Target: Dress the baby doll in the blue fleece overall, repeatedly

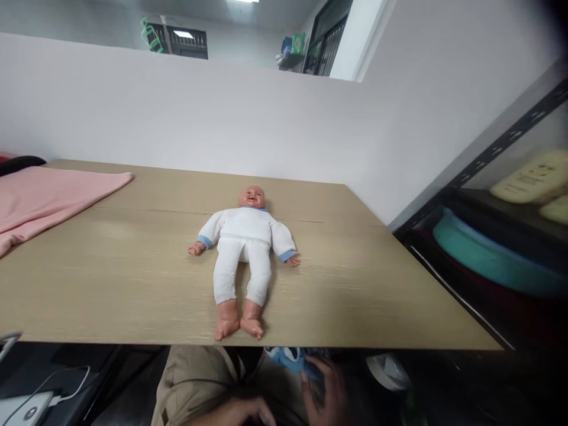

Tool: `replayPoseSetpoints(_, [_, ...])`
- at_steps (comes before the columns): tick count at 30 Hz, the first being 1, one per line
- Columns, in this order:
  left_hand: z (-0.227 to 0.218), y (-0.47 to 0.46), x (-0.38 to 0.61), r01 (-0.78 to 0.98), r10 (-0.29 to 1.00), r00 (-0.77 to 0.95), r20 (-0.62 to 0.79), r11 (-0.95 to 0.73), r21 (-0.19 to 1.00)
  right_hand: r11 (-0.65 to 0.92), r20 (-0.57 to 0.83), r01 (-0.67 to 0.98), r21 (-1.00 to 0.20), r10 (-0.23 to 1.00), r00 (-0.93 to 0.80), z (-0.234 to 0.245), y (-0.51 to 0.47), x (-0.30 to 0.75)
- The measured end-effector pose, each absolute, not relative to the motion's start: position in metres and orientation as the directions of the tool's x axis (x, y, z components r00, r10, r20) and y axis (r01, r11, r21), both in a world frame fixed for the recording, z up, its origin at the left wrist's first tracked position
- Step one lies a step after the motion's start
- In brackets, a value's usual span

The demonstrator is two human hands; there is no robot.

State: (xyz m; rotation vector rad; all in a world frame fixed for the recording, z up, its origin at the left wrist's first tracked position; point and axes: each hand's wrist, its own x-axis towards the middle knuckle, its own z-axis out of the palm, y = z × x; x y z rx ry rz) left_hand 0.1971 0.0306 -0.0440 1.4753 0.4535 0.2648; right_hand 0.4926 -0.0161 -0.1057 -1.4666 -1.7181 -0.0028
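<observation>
A baby doll (245,236) in a white top and white trousers with blue cuffs lies on its back on the table (133,284), its bare feet towards me. Below the table's front edge, over my lap, my right hand (327,390) grips a blue cloth item (288,357) with white trim between thumb and fingers. What kind of item it is I cannot make out. My left hand (242,411) rests low over my lap, partly cut off by the bottom edge. Its fingers are dim, so their grip does not show.
A pink cloth (53,192) lies at the table's left. To the right, a dark shelf rack (470,171) holds a teal basin (492,251) and pale yellow bottles (532,177). A white device with a cable (26,408) sits at lower left, and a white bin (388,371) stands under the table.
</observation>
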Motion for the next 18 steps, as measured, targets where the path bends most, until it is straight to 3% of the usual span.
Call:
replayPoseSetpoints(4, [-0.096,0.03,0.186,0.289,0.631,0.713,-0.306,0.134,0.948,0.133,0.485,0.878,-0.459,0.866,0.122,-0.154,-0.011,0.492])
replayPoseSetpoints(8, [-0.132,0.048,0.198,0.272,0.778,0.539,-0.323,0.202,0.941,0.046,0.327,0.902,-0.43,0.939,0.108,-0.156,0.01,0.483])
replayPoseSetpoints(11, [-0.142,0.065,0.214,0.199,0.831,0.451,-0.325,0.261,0.944,0.047,0.095,0.827,-0.561,0.995,0.007,-0.12,0.0,0.479])
replayPoseSetpoints(14, [-0.144,0.073,0.224,0.146,0.832,0.45,-0.325,0.29,0.946,0.096,-0.102,0.656,-0.749,0.961,-0.258,-0.086,-0.035,0.484])
replayPoseSetpoints(16, [-0.148,0.074,0.23,0.145,0.833,0.461,-0.307,0.27,0.952,0.102,-0.125,0.582,-0.807,0.933,-0.338,-0.083,-0.054,0.495])
replayPoseSetpoints(18, [-0.157,0.075,0.237,0.167,0.836,0.468,-0.285,0.234,0.958,0.059,-0.045,0.544,-0.837,0.983,-0.176,-0.099,-0.058,0.509])
